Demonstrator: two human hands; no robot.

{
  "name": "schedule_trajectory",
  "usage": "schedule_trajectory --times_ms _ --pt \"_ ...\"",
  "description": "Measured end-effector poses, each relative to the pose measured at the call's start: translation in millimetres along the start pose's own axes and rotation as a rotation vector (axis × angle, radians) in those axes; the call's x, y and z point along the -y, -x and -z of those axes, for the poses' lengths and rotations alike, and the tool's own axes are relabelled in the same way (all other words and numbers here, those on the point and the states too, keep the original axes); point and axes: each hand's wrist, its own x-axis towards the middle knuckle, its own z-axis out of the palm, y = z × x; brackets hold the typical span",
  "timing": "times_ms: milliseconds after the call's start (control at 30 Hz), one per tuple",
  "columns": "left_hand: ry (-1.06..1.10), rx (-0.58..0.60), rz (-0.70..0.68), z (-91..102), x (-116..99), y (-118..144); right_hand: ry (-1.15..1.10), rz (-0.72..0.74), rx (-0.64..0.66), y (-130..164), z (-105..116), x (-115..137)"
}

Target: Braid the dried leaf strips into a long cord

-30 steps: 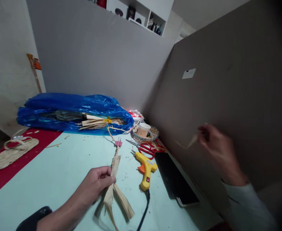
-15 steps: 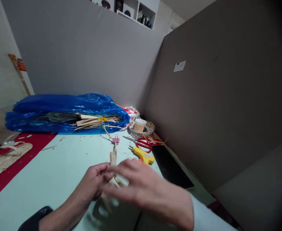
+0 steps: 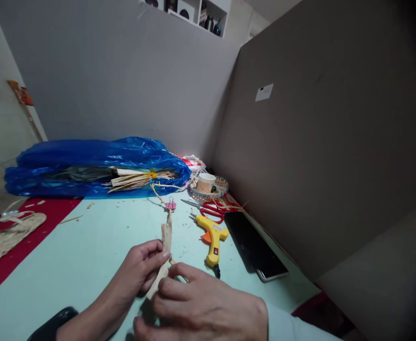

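Both hands grasp a dried leaf strip (image 3: 165, 246) at the near edge of the tabletop (image 3: 87, 246): the left hand (image 3: 142, 270) pinches it, the right hand (image 3: 200, 305) closes on its lower end. A yellow glue gun (image 3: 213, 237) lies just right of it.

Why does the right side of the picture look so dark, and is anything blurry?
Head view: the right edge and corner fade to black, a lens shadow over the brown wall. The left hand, right hand, straw strip and yellow glue gun look sharp. The shelf at the top is small and bent.
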Motion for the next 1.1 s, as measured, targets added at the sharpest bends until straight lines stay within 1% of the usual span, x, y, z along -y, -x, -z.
schedule_trajectory --times_ms 133,267,333,433,533,633,700,733,867,933,1000,1100 --pt "-0.011 -0.011 -0.020 -1.1 -4 1 0.000 0.017 0.013 -7 -5 -2" --pt "-0.014 -0.018 -0.050 -2.1 -6 1 0.025 0.080 0.013 -8 3 -6" --pt "-0.009 -0.018 -0.057 -1.4 -5 0 0.032 0.086 0.026 -8 4 -6" --pt "-0.002 -0.011 -0.062 0.4 -2 -2 0.015 0.022 0.039 -10 1 -5" --pt "0.008 -0.001 -0.067 1.9 2 -4 -0.027 -0.024 0.007 -11 -1 -5" --pt "0.029 0.006 -0.074 2.4 5 -6 -0.100 -0.087 -0.031 -8 4 -9" --pt "0.040 0.011 -0.074 2.4 7 -8 -0.133 -0.118 -0.018 -6 7 -11" --pt "0.043 0.014 -0.069 2.5 8 -9 -0.128 -0.112 0.000 -5 7 -12" --pt "0.041 0.030 -0.020 3.2 10 -10 -0.073 0.031 0.055 -1 3 -12" --pt "0.036 0.038 -0.011 3.4 10 -10 -0.072 0.071 0.062 0 1 -11" --pt "0.033 0.043 -0.014 3.3 10 -9 -0.056 0.062 0.053 0 1 -11" --pt "0.036 0.044 -0.011 2.7 7 -8 -0.007 0.000 -0.029 1 4 -12"
